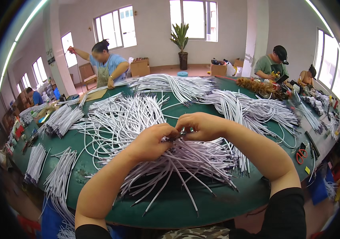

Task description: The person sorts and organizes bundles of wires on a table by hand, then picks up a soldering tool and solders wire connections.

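My left hand [152, 142] is closed in a pinch at the gathered ends of a loose bundle of white cables [182, 153], which fans out below it over the near side of the table. Touching it fingertip to fingertip, my right hand [202, 126] has its fingers curled and pressed together. A small dark, shiny piece [184, 132] shows between the fingers, too small and covered to name. Many of the cables end in dark tips. Behind my hands lies a larger heap of white cables [132, 113].
The green table [233, 199] bears more cable bundles [60, 119] left, right and far. Red-handled scissors [301, 154] and a yellow slip [307, 170] lie at the right edge. A person in blue [108, 63] stands across; one in green [269, 63] works at the far right.
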Motion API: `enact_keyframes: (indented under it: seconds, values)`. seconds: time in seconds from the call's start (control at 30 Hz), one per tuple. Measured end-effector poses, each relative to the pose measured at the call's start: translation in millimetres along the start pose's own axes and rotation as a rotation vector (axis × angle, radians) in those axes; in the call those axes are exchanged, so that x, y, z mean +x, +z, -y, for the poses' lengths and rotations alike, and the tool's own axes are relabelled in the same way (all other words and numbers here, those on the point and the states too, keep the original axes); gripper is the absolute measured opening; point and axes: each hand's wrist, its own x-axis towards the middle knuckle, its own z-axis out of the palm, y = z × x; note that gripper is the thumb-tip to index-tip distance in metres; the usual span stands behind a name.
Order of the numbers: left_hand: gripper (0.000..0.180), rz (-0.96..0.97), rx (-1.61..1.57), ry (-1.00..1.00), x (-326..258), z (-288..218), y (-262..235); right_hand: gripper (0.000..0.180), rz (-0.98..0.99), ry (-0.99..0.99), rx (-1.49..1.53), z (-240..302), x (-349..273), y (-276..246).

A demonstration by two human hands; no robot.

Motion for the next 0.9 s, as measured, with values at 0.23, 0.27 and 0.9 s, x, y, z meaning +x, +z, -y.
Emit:
enact_keyframes:
  seconds: [0.23, 0.27, 0.9]
  values:
    - [0.026, -0.215, 0.015, -0.196, -0.2, -33.1, -9.4, 0.008, -0.341, -0.155, -0.063, -2.6, 20.0, -4.3]
    - [0.026, -0.220, 0.022, -0.198, -2.7, -31.2, -4.2, 0.008, -0.341, -0.165, -0.064, -2.5, 21.5, -3.0]
    - [0.031, -0.150, -0.200, -0.217, 1.6, -3.1, -32.8, 0.030, -0.251, -0.108, -0.192, 24.9, 25.7, 4.0]
